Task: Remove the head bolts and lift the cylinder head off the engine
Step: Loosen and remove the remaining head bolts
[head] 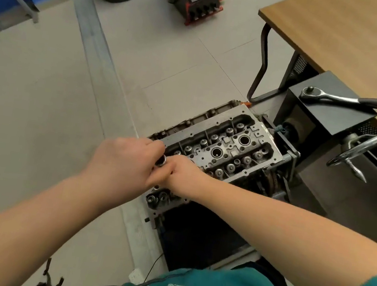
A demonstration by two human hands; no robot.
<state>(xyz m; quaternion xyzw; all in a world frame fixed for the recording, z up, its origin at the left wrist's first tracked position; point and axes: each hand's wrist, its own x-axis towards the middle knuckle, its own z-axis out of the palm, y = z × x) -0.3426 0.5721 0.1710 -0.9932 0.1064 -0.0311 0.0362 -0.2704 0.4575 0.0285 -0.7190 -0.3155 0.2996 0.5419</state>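
over the cylinder head [218, 147], left hand [125, 160] fingers curl round a socket [162, 159]; right hand [184, 175] grip unclear.

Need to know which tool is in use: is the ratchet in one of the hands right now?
No. The ratchet lies on the black box by the wooden table, while both hands are over the cylinder head.
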